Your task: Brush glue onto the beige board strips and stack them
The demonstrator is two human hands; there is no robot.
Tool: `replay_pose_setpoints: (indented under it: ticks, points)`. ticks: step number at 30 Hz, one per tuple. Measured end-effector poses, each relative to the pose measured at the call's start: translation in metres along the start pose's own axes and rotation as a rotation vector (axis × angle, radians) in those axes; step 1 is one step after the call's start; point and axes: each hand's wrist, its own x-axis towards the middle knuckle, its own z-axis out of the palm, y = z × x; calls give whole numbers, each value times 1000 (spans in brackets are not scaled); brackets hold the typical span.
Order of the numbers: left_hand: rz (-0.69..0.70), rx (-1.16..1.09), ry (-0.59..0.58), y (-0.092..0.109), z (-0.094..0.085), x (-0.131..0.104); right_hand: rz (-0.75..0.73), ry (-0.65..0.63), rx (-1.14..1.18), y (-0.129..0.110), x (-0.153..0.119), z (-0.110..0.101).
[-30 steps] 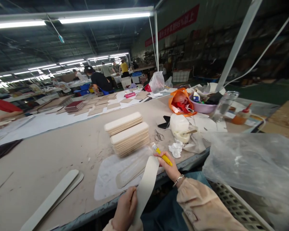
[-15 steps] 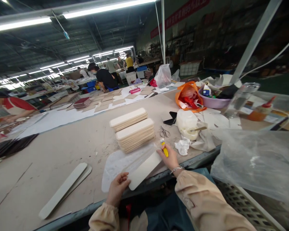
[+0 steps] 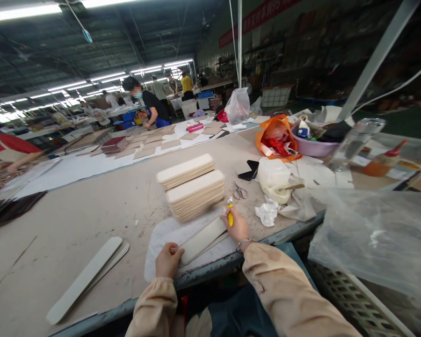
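Observation:
My left hand (image 3: 168, 260) pinches the near left end of a long pale strip (image 3: 203, 238), which lies over another strip on a white sheet (image 3: 157, 238) by the table's front edge. At the strip's far right end is my right hand (image 3: 236, 225), closed around a yellow-handled tool (image 3: 230, 216) whose tip points up and away. Just beyond the sheet stand two stacks of rounded pale strips, a rear one (image 3: 185, 171) and a front one (image 3: 196, 192). A few loose strips (image 3: 86, 281) lie overlapping at the left.
Scissors (image 3: 240, 191), a white tub (image 3: 273, 175), crumpled paper (image 3: 266, 211), an orange bag (image 3: 277, 138) and a purple basin (image 3: 314, 146) are on the right. Clear plastic sheeting (image 3: 372, 238) hangs over a crate (image 3: 354, 299). Other people work farther back.
The strip between my hands has shifted away from the table edge and now lies over another one. My right hand has turned the yellow tool more upright. A person in black behind has straightened up.

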Motion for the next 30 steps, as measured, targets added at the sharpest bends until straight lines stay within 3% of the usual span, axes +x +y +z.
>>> replay_pose_setpoints:
  ticks: [12, 23, 30]
  points:
    - [56, 157, -12, 5, -3, -1, 5, -63, -228, 2, 3, 0]
    - [100, 145, -65, -3, -1, 5, -33, -117, -210, 2, -1, -6]
    - [112, 207, -83, 1, -1, 4, 42, -134, -181, 4, 3, -7]
